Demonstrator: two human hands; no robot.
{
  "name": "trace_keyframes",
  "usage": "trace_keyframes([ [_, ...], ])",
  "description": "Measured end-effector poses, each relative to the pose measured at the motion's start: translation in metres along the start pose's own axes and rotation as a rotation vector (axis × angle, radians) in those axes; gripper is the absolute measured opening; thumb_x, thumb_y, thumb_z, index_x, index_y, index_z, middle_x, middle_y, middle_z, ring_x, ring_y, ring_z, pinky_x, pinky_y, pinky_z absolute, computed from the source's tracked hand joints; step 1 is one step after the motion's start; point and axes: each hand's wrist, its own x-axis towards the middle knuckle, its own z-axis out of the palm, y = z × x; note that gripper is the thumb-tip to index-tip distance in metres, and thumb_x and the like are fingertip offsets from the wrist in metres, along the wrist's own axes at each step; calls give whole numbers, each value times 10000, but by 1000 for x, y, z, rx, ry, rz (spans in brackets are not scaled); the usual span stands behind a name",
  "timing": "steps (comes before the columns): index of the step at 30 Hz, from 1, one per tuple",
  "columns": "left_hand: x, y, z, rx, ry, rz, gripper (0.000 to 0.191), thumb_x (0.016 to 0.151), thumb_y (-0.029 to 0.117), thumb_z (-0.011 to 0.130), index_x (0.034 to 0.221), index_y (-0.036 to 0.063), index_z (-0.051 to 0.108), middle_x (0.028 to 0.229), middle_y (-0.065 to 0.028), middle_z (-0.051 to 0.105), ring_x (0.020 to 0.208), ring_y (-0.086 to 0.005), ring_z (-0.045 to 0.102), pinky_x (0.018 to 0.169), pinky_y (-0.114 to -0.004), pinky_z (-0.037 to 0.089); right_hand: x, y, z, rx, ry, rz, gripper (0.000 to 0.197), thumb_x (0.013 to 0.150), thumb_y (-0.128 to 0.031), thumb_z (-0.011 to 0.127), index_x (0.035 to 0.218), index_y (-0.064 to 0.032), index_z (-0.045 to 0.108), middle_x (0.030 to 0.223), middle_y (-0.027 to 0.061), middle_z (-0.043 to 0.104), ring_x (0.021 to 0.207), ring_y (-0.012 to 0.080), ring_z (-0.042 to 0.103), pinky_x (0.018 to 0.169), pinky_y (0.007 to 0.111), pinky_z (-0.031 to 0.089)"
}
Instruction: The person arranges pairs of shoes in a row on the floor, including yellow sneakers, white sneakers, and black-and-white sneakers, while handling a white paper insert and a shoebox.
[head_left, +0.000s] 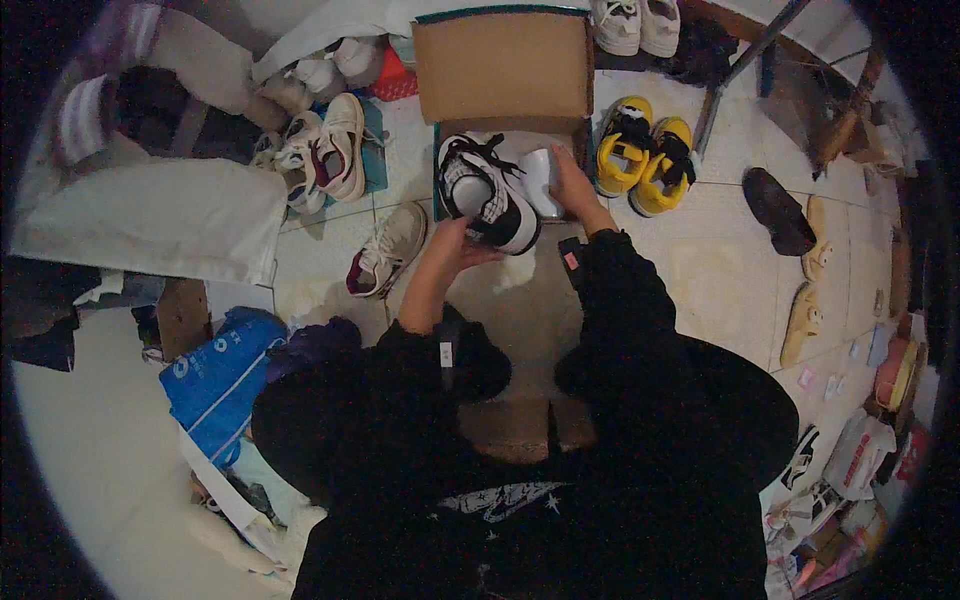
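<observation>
An open shoebox (504, 66) with a brown cardboard lid tipped back stands on the tiled floor before me. A black and white sneaker (491, 199) with black laces lies partly in the box, its heel towards me over the near edge. My left hand (459, 246) holds that sneaker at the heel. Beside it, within the box, is a smooth white object (537, 181) whose kind I cannot tell. My right hand (576, 191) grips its right side, the fingers partly hidden.
Yellow and black shoes (637, 157) stand right of the box. A beige sneaker (388, 251) lies to the left, near paired sneakers (341, 150). Further right are a dark shoe (778, 211) and yellow slippers (804, 319). A metal leg (724, 90) rises at upper right; a blue bag (221, 382) lies left.
</observation>
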Motion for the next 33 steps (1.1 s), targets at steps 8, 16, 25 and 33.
trace_keyframes([
  [8, 20, -7, -1, 56, 50, -45, 329, 786, 172, 379, 1034, -44, 378, 822, -240, 545, 635, -341, 584, 533, -355, 520, 11, -5, 1, 6, -226, 189, 645, 602, -115, 654, 1159, -114, 328, 1154, 189, 391, 1035, 345, 405, 849, 367, 363],
  [16, 23, -12, -5, 156, 126, -107, 353, 783, 204, 374, 1016, -61, 392, 809, -235, 550, 645, -327, 587, 538, -344, 518, 14, -7, 0, -10, -149, 239, 556, 581, -186, 697, 1005, -54, 362, 988, 192, 493, 923, 351, 484, 747, 382, 399],
  [25, 18, -22, 1, 87, 78, 2, 374, 778, 226, 394, 976, -88, 438, 823, -208, 559, 652, -322, 586, 557, -345, 519, -2, -14, -7, -13, -17, 245, 558, 580, -244, 703, 994, -28, 397, 932, 178, 532, 897, 317, 512, 742, 345, 411],
  [33, 50, -60, 6, -247, 51, -48, 347, 806, 210, 391, 1033, -48, 432, 993, -181, 508, 862, -292, 541, 630, -433, 514, -18, -60, -89, 141, 377, 418, 532, 595, -307, 698, 981, -15, 475, 935, 160, 541, 861, 268, 529, 747, 328, 413],
])
